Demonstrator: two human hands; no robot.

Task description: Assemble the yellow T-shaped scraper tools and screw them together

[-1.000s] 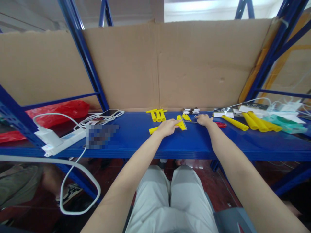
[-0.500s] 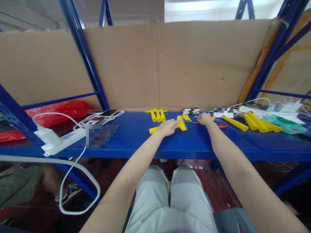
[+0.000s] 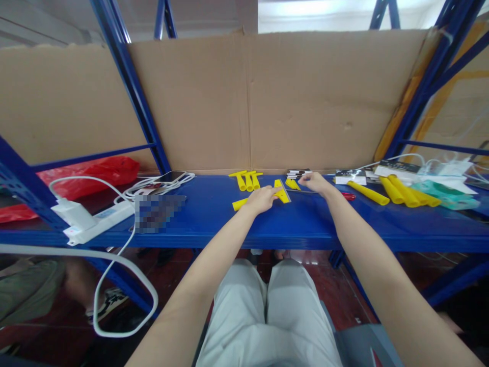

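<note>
My left hand is closed around a yellow scraper-like tool, whose handle end sticks out on the left and whose wide head with a clear strip shows on the right. Beyond that head, small yellow pieces lie beside a stack of black-and-white items. My right hand is just right of these pieces, fingers bent together; anything between the fingertips is too small to make out. A screwdriver with a red handle lies partly behind my right wrist.
Three yellow tools stand in a row at the back. On the right lie several yellow handles and a green plastic bag. A power strip, cables and a red bag occupy the left. Cardboard walls the back.
My right hand has moved left, towards the small yellow pieces and the stack. The yellow tool in my left hand has shifted slightly left.
</note>
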